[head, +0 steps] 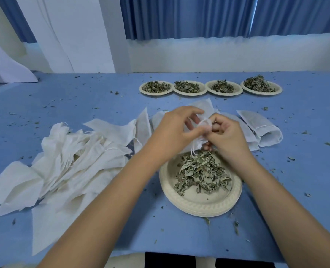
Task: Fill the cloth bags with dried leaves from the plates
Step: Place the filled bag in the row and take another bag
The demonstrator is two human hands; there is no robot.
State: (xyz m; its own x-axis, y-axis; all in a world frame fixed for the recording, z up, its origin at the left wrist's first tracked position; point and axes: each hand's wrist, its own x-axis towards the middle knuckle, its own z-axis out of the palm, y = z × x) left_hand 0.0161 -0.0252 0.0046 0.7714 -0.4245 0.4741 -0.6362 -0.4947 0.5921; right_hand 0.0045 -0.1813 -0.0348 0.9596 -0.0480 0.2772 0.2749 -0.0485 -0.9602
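- Two bare hands meet above the far rim of the near plate, which stands on the blue table cover.
- The left hand pinches the top of a small white cloth bag with curled thumb and fingers, while one or two fingers are stretched out behind it.
- The right hand grips the same cloth bag from the other side, its fingers bent round the gathered fabric.
- The bag is bunched between the two hands and partly hidden, so it is hard to tell whether it already has leaves inside.
- A thin drawstring hangs from the bag down to the heap of dried leaves on the near plate.
- Four smaller plates stand in a row at the far side of the table, touching or nearly touching, each with its own heap of leaves.
- A loose pile of empty bags lies to the left of the near plate, spread and overlapping.
- More flat bags lie behind and to the right of the hands.
- Leaf crumbs are scattered over the cover, and blue curtains hang behind the table.
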